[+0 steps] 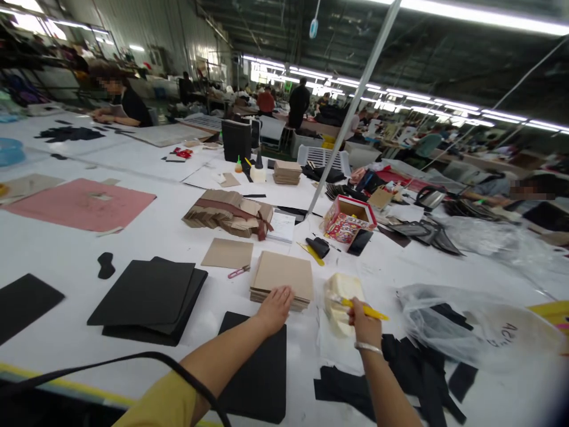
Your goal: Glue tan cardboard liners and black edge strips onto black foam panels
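And here's the left grip (275, 308), loose, fingers resting on the near edge of the tan board stack (284, 270) in the middle of the desk (169, 243)! Over on the right, the right grip (367, 330) is closed around a yellow-handled brush (377, 312), its head at the cream-coloured container (344, 287) (touching or not, I can't tell), just right of that stack. A black panel (262, 373) lies below the left forearm.

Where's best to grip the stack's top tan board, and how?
Likely the near edge, pinched from the near side: the top board lies flat on the stack, so its thin edges offer the easiest hold. The left hand rests at that edge.
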`<state>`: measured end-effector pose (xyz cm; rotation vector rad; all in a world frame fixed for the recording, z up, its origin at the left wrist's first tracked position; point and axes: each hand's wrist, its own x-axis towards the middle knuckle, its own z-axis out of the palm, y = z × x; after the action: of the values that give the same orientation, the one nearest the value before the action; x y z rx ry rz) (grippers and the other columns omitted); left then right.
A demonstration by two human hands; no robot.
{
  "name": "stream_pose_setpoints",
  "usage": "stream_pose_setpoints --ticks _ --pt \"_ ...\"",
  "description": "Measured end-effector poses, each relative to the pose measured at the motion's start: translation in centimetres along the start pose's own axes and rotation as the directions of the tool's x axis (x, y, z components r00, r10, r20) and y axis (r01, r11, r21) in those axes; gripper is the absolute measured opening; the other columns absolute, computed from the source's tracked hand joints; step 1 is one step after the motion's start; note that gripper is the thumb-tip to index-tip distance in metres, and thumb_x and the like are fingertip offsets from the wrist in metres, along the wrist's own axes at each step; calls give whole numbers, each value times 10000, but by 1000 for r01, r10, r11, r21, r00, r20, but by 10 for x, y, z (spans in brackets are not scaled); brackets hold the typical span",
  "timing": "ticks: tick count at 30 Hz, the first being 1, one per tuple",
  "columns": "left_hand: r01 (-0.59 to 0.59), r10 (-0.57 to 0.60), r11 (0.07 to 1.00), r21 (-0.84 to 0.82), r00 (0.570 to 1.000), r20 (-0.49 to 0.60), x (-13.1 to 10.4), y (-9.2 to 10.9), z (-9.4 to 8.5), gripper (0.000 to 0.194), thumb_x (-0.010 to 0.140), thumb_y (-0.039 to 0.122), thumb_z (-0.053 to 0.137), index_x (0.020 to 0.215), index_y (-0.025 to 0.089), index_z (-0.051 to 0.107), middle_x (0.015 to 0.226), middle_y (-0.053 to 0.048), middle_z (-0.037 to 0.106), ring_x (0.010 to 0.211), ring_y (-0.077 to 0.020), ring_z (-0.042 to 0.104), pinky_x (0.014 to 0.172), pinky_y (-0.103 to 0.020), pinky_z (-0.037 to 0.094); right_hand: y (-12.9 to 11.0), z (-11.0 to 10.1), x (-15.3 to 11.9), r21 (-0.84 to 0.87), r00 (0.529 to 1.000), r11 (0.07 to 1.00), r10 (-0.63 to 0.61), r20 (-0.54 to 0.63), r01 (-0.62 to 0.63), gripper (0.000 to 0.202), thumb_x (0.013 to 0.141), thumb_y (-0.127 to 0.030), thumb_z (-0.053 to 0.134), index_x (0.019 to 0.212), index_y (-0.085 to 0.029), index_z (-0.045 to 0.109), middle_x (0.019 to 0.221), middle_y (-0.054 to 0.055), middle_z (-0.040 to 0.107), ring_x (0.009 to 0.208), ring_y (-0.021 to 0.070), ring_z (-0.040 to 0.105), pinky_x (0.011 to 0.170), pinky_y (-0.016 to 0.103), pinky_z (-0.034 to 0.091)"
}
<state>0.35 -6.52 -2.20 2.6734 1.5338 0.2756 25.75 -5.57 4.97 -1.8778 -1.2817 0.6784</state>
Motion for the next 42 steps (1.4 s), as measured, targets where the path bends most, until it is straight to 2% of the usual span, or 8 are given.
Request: stream_pose_setpoints --ticks 4,7,14,22,26,34,39,42 --pt "45 -41 998 -39 994 98 9 0 12 629 790 350 446 1332 95 254 1397 -146 262 1293 -249 194 1047 -416 152 -68 84 9 130 944 975 -206 259 178 288 727 -436 488 784 -171 585 579 -5 567 477 113 515 488 222 420" --pt "53 -44 995 -79 992 117 9 -4 15 627 775 367 466 1314 98 292 1387 -146 284 1291 -259 190 1051 -423 127 -95 134 8 205 828 916 -400 393 345 232 720 -380 510 772 -173 603 716 12 623 651 127 574 633 224 450" --pt "56 -34 990 -132 986 163 11 -7 8 684 744 420 505 1305 82 309 1381 -168 286 1294 -277 173 1058 -428 100 -105 174 25 129 633 865 -449 630 484 163 727 -297 503 728 -182 619 678 -17 621 627 106 555 623 196 423" --pt "46 -17 987 -153 983 184 12 -9 5 753 763 470 439 1361 88 186 1429 -143 162 1312 -261 116 1059 -429 102 -105 212 87 -52 840 899 -385 382 435 222 740 -348 484 735 -185 636 681 9 646 627 129 574 607 210 417" --pt "54 -17 985 -164 976 216 14 -8 5 748 756 465 448 1360 100 202 1433 -129 152 1311 -254 124 1063 -420 105 -89 196 108 -113 902 923 -324 287 368 232 729 -364 491 706 -183 635 605 12 628 575 130 563 564 212 404" --pt "50 -23 990 -132 981 192 12 -6 15 713 744 414 448 1354 116 229 1431 -120 168 1310 -259 128 1056 -439 117 -35 91 132 -189 959 947 -228 171 259 328 778 -360 418 705 -108 616 460 20 555 446 107 513 461 203 373" --pt "47 -30 994 -97 985 169 13 -5 15 648 758 376 432 1336 127 273 1415 -114 232 1298 -253 170 1045 -435 140 -35 80 121 -159 926 924 -310 215 346 299 777 -389 471 836 -145 634 722 38 649 634 117 570 619 217 436" --pt "66 -54 995 -70 987 154 15 -2 11 598 765 348 439 1311 137 316 1397 -112 279 1279 -255 217 1029 -425 171 -28 80 100 -163 810 821 -469 353 547 252 767 -371 521 907 -198 638 850 41 646 772 141 580 736 248 437"
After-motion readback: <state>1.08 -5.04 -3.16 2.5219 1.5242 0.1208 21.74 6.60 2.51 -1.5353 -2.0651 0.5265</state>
